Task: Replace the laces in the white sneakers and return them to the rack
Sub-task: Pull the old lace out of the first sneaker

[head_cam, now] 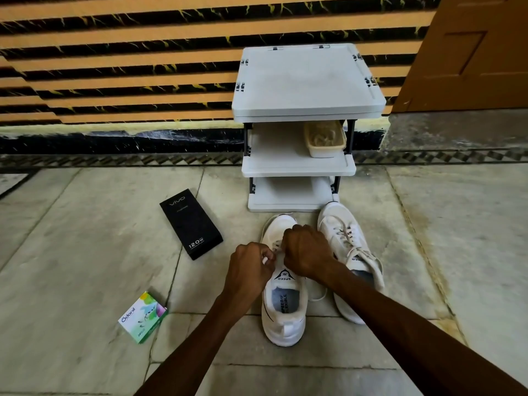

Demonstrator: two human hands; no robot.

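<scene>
- Head view: the near white sneaker (284, 315) stands on the stone floor (85, 252) just in front of the shoe rack (305, 110), heel toward the person. The second sneaker (353, 252), already laced, lies tilted just beside it on the right.
- The left hand (251, 270) has its fingers (264, 257) curled, pinching a short white piece of lace (268, 260) at the eyelet rows.
- The right hand (307, 252) is bunched into a fist over the same eyelets. It is likely gripping the lace's other run, though the knuckles hide that.
- The lace should handle as light, limp and a little slippery. It is best pinched close to its tip, so that the stiff end steers through each eyelet.
- The sneaker looks light, with a soft upper and a firmer sole. The heel collar or the sole edge gives a sure hold for lifting it onto a shelf.
- A black vivo box (191, 224) and an Odonil packet (143, 317) lie on the floor to the left, well apart from the shoes. A beige basket (324, 140) sits on the rack's middle shelf.
</scene>
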